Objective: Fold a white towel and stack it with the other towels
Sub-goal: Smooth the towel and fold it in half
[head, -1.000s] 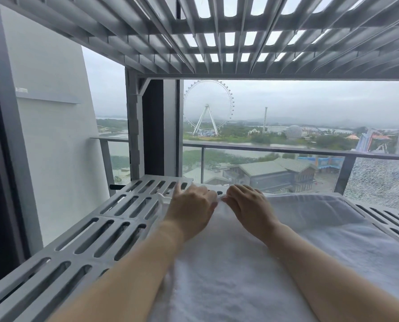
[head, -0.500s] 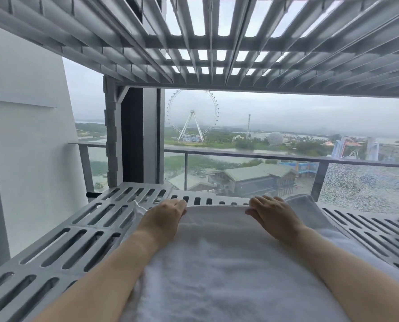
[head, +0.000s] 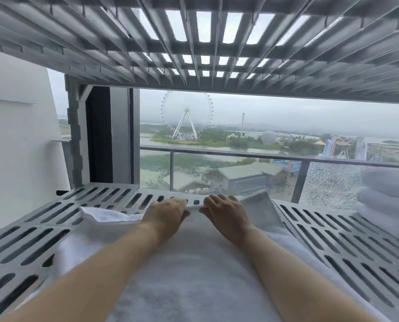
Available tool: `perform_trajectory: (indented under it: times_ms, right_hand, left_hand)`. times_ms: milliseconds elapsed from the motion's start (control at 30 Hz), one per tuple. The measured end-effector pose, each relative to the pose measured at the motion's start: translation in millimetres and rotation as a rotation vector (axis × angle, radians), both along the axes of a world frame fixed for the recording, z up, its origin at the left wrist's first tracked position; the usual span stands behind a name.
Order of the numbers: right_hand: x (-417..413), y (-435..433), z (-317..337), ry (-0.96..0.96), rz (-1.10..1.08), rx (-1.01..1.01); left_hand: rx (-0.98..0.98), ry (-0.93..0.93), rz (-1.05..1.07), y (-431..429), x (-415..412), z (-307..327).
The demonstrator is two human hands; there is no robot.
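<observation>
- Hands first, from the head view: the left hand (head: 167, 216) lies palm down on the far edge of the white towel (head: 193, 270), fingers curled over and gripping the folded rim.
- The right hand (head: 225, 214) sits just beside it, also palm down, fingers bent over the same rim; whether the fingertips pinch the cloth or only press on it cannot be told, since they are tucked under.
- The two hands are close together near the middle of the far edge, almost touching.
- The white towel lies spread on the slotted grey shelf (head: 333, 233), running from the hands back toward the camera, with both forearms resting on it.
- One corner of the towel juts out to the left of the left hand as a loose flap on the shelf.
- A stack of folded towels (head: 389, 201) stands on the shelf at the far right, well apart from the hands.
- Compared with half a second ago, the hands have drawn together from wide apart, and the camera has turned so the stack shows much more.
- The stack is cut off by the right edge of the frame, and the near end of the towel is cut off at the bottom.
- The slatted upper shelf (head: 193, 54) fills the top of the view.
</observation>
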State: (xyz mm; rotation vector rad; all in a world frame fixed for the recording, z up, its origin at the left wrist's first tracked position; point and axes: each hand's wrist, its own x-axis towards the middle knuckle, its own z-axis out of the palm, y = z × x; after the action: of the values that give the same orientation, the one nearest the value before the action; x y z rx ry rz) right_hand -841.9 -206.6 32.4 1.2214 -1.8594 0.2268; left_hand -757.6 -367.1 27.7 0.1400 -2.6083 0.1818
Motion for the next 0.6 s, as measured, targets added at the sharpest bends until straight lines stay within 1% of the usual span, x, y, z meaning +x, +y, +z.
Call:
perform_trajectory:
  times_ms: [67, 200, 267, 300, 333, 433, 500, 600]
  right_hand:
    - [-6, 11, 3, 0.001, 0.024, 0.013]
    - [-21, 34, 12, 0.0, 0.015, 0.036]
    - [-27, 41, 14, -0.016, -0.01, 0.045]
    - [-31, 43, 12, -0.027, -0.018, 0.073]
    - [-34, 45, 10, -0.061, -0.038, 0.123]
    - [-48, 45, -2, -0.11, -0.145, 0.242]
    - [-53, 44, -3, -0.126, -0.193, 0.23]
    - [-55, 42, 1, -0.104, -0.272, 0.243]
  left_hand:
    - [-0.038, 0.084, 0.006, 1, 3, 0]
    - [-0.26, 0.205, -0.173, -4, 24, 7]
    - [-0.35, 0.167, -0.155, -5, 31, 11]
    - [-0.347, 0.116, -0.146, -6, 32, 10]
    - [-0.301, 0.062, -0.128, -7, 31, 8]
    - [-0.18, -0.049, 0.035, -16, 28, -2]
    - [-0.183, -0.057, 0.066, -18, 28, -4]
    - [-0.276, -0.054, 0.111, -22, 32, -3]
